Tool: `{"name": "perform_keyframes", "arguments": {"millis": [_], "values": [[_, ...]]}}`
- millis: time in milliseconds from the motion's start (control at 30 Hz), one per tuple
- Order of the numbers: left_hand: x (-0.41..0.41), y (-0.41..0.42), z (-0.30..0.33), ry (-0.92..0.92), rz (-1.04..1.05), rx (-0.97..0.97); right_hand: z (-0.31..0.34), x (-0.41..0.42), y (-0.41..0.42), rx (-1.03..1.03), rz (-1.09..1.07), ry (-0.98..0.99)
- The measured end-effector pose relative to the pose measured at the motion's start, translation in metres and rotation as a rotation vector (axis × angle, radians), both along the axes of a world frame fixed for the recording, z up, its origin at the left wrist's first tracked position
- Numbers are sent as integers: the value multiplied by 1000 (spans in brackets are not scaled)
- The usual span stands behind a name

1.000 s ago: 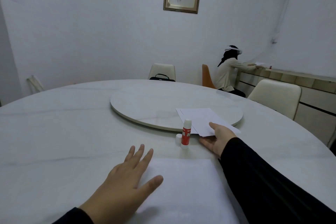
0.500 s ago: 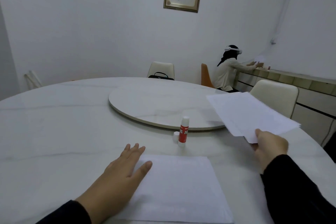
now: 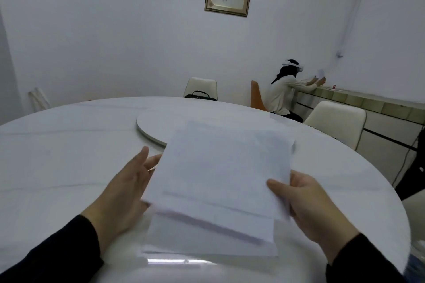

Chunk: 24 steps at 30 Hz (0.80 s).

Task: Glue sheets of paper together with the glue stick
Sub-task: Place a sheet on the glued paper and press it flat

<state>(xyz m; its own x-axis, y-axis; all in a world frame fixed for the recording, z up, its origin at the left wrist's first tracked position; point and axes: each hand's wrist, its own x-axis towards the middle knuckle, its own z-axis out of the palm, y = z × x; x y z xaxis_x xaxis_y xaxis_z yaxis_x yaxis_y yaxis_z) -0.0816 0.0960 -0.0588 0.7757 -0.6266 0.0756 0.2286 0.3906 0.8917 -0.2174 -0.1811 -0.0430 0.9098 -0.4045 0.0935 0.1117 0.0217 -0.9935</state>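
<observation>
Both hands are on the paper now! A moment ago the right hand was out to the side with the loose sheets while the left pressed flat on the sheet lying on the table; now those held sheets have swung in front of the person, over the lower sheet on the round table. The right hand pinches the sheets' right edge, thumb on top, fingers curled beneath. The left hand has lifted to the left edge, fingers fairly straight; whether it truly grips or only steadies, I cannot tell. The glue stick, plainly standing by the turntable half a second ago, is now hidden behind the paper. My read: this is lining up, with the pressing down yet to come.
</observation>
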Motion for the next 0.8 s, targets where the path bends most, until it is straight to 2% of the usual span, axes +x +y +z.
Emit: {"name": "perform_keyframes", "arguments": {"millis": [133,300,333,500,633,800], "values": [[-3,5,-4,-106,173,221,-7,7,10,-50,19,89],[-11,0,-10,-430,479,811,-20,6,13,-115,-48,221],[-12,0,-9,-454,524,881,-21,6,13,-142,-62,227],[-25,-2,-4,-482,547,1030,-20,4,16,-301,-83,280],[-35,1,3,-529,532,1074,-18,0,11,-514,-65,371],[-36,7,10,-543,531,1199,-23,3,10,-666,-264,343]]}}
